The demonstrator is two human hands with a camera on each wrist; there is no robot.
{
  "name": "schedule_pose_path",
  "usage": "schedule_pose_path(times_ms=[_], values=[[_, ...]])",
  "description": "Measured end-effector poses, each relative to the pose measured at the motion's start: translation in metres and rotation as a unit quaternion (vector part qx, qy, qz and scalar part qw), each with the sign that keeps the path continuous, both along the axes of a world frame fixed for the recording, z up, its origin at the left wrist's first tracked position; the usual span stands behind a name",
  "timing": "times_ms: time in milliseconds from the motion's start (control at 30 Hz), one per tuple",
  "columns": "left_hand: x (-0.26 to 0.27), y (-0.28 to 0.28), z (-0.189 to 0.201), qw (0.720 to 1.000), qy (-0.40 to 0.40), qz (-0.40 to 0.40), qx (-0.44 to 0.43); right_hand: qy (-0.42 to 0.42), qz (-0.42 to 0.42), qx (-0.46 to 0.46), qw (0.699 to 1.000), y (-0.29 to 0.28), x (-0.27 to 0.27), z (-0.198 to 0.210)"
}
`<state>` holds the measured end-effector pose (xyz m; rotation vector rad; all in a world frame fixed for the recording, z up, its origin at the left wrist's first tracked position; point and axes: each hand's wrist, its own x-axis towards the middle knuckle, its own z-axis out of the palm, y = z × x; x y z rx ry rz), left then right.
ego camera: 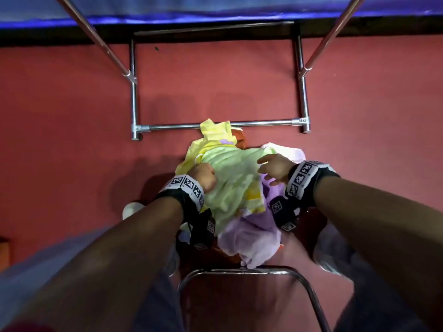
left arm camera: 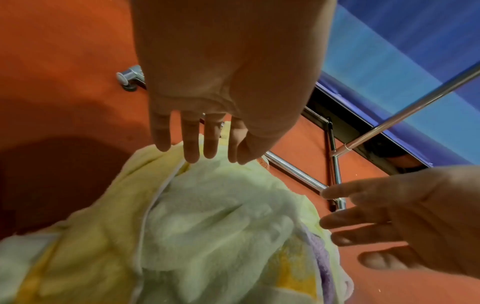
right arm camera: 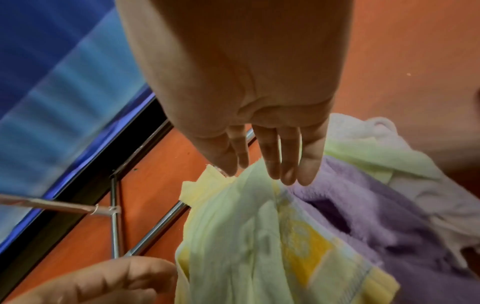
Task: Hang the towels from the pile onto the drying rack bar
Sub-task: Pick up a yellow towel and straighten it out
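A pile of towels lies on a metal-framed stool [ego camera: 242,270] in front of me. A pale green towel [ego camera: 230,185] with yellow patches is on top, over a lilac towel [ego camera: 251,238]. My left hand [ego camera: 203,176] grips the green towel's left side, its fingers curled into the cloth [left arm camera: 221,216]. My right hand [ego camera: 273,168] hovers with spread fingers over the towel's right edge and holds nothing; its fingertips [right arm camera: 275,172] hang just above the cloth [right arm camera: 233,226]. The chrome drying rack stands beyond the pile, with its low bar [ego camera: 263,123] on the floor and upright poles [ego camera: 96,37] rising past me.
A yellow towel [ego camera: 213,133], an orange one [ego camera: 239,140] and a white one [ego camera: 287,149] lie at the pile's far side. The floor [ego camera: 60,116] is red carpet. A blue surface [ego camera: 215,8] spans the far edge behind the rack. My feet [ego camera: 131,209] flank the stool.
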<state>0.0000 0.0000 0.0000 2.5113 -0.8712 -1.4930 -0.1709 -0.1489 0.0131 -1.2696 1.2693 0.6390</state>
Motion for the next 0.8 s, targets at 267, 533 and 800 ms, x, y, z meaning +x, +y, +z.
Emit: schedule_pose_path(times_ms=[267, 533, 800], values=[[-0.012, -0.015, -0.015, 1.0, 0.015, 0.001, 0.02, 0.003, -0.142, 0.054, 0.988, 0.02, 0.003, -0.028], [-0.01, -0.011, -0.01, 0.999, 0.035, -0.008, 0.003, 0.035, -0.193, 0.04, 0.98, 0.026, 0.005, -0.04], [-0.011, -0.007, 0.0, 0.997, 0.076, 0.021, -0.019, -0.031, -0.198, 0.083, 0.976, 0.026, 0.001, -0.017]])
